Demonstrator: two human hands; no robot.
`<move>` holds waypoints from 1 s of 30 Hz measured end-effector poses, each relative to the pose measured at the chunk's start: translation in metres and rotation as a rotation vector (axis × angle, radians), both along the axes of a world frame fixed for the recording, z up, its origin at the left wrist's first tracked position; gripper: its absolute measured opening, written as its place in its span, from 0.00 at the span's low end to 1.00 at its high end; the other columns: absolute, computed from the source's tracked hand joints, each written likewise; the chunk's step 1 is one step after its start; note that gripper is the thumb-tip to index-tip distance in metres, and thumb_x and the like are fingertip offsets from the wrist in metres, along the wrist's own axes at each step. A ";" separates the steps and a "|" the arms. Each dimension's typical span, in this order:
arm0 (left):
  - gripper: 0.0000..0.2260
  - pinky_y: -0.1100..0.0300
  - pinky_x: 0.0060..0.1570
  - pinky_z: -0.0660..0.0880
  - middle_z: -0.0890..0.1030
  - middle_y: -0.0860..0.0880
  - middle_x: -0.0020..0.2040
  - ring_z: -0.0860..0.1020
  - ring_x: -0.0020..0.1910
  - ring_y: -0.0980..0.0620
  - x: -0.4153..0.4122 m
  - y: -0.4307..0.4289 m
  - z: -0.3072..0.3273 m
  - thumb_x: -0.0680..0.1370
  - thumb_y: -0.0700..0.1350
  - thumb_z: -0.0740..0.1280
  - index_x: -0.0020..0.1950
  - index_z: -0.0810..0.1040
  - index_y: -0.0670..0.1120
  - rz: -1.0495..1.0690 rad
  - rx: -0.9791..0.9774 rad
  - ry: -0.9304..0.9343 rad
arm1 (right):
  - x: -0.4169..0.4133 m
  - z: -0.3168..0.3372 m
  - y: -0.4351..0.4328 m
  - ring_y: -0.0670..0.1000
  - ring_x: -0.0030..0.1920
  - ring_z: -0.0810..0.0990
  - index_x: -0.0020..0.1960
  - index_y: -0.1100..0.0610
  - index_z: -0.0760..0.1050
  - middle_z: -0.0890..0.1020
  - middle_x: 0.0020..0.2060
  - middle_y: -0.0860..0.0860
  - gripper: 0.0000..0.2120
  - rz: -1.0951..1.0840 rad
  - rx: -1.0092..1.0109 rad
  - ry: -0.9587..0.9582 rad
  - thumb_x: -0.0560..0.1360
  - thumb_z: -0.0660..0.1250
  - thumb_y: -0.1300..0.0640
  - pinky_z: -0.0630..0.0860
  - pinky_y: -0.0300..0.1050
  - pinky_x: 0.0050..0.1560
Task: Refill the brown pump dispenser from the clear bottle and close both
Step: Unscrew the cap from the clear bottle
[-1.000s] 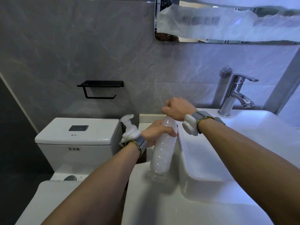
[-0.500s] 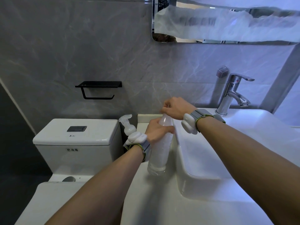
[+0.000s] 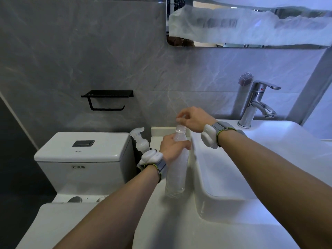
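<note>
The tall clear plastic bottle stands upright on the white countertop, just beside the left wall of the basin. The left hand grips its shoulder, fingers and thumb curled round the upper body, with the forearm reaching in from lower left. The right hand hovers just above the mouth with its wrist bent down. Its fingertips are pinched together on what looks like a small pale cap, which is clear of the neck. Each wrist wears a grey strap with a white rounded device.

The bottle is ribbed and looks cloudy white through most of its height. A white ring circles the bare threaded neck. Behind the left wrist, near the bottle, stands the pump dispenser. Only its whitish pump head and collar show, and the body is hidden.

The white rectangular ceramic basin sits on the counter to the right, and a chrome single-lever tap rises at its back. To the left is a white toilet cistern with a grey flush button. Above it a black metal paper holder is fixed to the grey marble-patterned wall. A rounded mirror hangs at upper right, most of its face blurred over.
</note>
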State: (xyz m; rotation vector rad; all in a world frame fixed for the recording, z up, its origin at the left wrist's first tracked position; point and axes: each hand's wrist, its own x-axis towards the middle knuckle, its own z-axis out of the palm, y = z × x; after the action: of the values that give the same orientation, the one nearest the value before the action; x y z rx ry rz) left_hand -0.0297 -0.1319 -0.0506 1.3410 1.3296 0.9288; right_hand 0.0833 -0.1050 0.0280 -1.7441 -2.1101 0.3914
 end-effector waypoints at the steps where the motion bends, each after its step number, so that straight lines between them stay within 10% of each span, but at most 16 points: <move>1: 0.09 0.57 0.40 0.70 0.76 0.48 0.37 0.73 0.39 0.47 -0.001 -0.001 -0.002 0.60 0.44 0.71 0.38 0.78 0.44 -0.007 0.017 -0.012 | 0.001 -0.002 0.001 0.53 0.47 0.77 0.58 0.54 0.79 0.82 0.53 0.57 0.12 -0.003 -0.002 0.010 0.78 0.63 0.50 0.70 0.41 0.49; 30: 0.05 0.70 0.36 0.71 0.78 0.45 0.36 0.74 0.35 0.55 -0.025 -0.013 -0.026 0.71 0.35 0.70 0.35 0.78 0.40 -0.111 0.268 -0.069 | -0.018 -0.075 0.030 0.56 0.54 0.80 0.55 0.60 0.81 0.82 0.55 0.57 0.14 -0.049 -0.172 -0.112 0.71 0.69 0.67 0.74 0.42 0.52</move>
State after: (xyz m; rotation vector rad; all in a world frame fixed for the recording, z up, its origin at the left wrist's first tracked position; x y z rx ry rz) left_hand -0.0542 -0.1450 -0.0764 1.5550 1.0941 1.0950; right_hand 0.0651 -0.0747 -0.0469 -1.9519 -2.1616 0.4847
